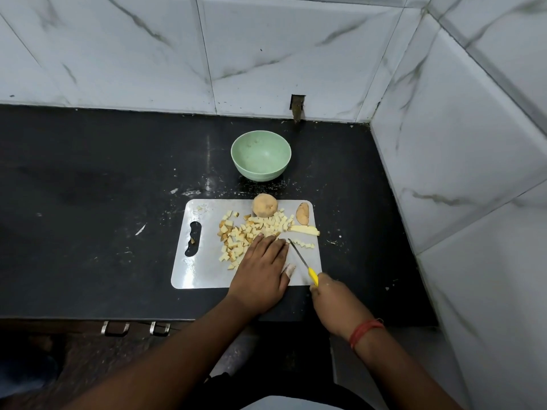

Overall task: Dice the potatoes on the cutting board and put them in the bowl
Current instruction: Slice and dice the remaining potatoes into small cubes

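Observation:
A white cutting board point(201, 270) lies on the black counter. Several potato dice point(236, 235) are spread over its middle. An unpeeled potato half point(265, 205) sits at the board's far edge, a smaller potato piece point(302, 213) to its right, and potato strips point(305, 230) below that. My left hand point(260, 273) rests flat on the board, fingers straight, touching the dice. My right hand point(331, 303) grips the yellow handle of a knife point(300, 257), whose blade points up-left beside a few dice point(305, 244). The green bowl point(261, 155) stands beyond the board and looks empty.
White marble-tiled walls close in at the back and right. The counter's front edge runs just below the board, with metal drawer handles point(115, 328) beneath it. Small scraps point(140, 229) lie on the counter left of the board.

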The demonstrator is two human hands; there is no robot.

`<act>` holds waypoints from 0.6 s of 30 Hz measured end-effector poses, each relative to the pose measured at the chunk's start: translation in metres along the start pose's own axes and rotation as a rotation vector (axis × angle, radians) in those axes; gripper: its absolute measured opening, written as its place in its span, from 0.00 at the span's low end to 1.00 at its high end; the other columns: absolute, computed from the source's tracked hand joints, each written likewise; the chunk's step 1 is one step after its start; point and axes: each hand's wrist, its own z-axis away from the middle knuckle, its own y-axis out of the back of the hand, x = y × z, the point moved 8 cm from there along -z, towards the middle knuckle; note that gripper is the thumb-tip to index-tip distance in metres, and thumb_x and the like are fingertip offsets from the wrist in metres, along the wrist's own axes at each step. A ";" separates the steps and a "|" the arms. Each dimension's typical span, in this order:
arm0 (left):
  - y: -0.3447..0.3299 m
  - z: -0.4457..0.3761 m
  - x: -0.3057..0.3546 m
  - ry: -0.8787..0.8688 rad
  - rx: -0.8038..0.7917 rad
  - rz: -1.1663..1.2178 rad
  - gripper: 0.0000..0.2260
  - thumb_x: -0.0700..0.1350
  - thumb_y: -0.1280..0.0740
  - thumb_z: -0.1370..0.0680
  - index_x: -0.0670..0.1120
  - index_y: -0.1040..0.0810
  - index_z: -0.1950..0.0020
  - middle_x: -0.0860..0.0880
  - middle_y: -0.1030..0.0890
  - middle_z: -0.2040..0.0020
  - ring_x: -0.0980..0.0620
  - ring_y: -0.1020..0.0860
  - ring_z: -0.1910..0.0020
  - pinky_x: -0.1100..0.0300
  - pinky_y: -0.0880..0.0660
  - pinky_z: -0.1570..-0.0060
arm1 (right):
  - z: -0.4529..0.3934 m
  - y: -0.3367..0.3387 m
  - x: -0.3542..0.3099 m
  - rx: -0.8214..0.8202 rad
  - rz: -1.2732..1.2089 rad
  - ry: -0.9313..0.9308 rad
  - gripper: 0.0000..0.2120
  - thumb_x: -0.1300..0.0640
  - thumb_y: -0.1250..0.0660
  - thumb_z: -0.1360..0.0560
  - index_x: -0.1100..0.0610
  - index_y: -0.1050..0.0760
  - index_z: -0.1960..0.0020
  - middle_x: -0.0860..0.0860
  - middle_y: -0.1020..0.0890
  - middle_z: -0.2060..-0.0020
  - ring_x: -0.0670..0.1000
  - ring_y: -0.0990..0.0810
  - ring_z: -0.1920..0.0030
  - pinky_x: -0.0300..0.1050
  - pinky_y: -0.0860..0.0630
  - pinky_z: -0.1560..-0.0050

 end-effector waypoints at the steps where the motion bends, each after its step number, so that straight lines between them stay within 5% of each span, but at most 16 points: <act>1: 0.000 0.000 0.000 0.003 -0.003 0.004 0.24 0.55 0.42 0.15 0.41 0.25 0.26 0.45 0.24 0.29 0.45 0.31 0.26 0.45 0.43 0.20 | -0.001 -0.001 0.000 -0.006 0.004 -0.003 0.09 0.52 0.45 0.17 0.58 0.31 0.47 0.55 0.21 0.58 0.55 0.22 0.59 0.47 0.25 0.57; 11: 0.000 -0.001 -0.001 0.016 -0.018 0.005 0.23 0.54 0.41 0.16 0.41 0.24 0.27 0.45 0.24 0.29 0.44 0.30 0.27 0.44 0.41 0.21 | -0.006 -0.012 0.007 -0.102 0.009 -0.055 0.07 0.55 0.45 0.17 0.59 0.32 0.46 0.59 0.20 0.50 0.56 0.24 0.57 0.43 0.32 0.58; 18: 0.000 -0.002 0.000 0.009 -0.036 -0.008 0.24 0.54 0.43 0.16 0.41 0.25 0.26 0.44 0.24 0.29 0.44 0.30 0.27 0.45 0.42 0.20 | 0.007 -0.002 0.018 -0.147 -0.221 -0.031 0.10 0.52 0.42 0.18 0.54 0.32 0.57 0.50 0.27 0.64 0.49 0.28 0.65 0.44 0.34 0.65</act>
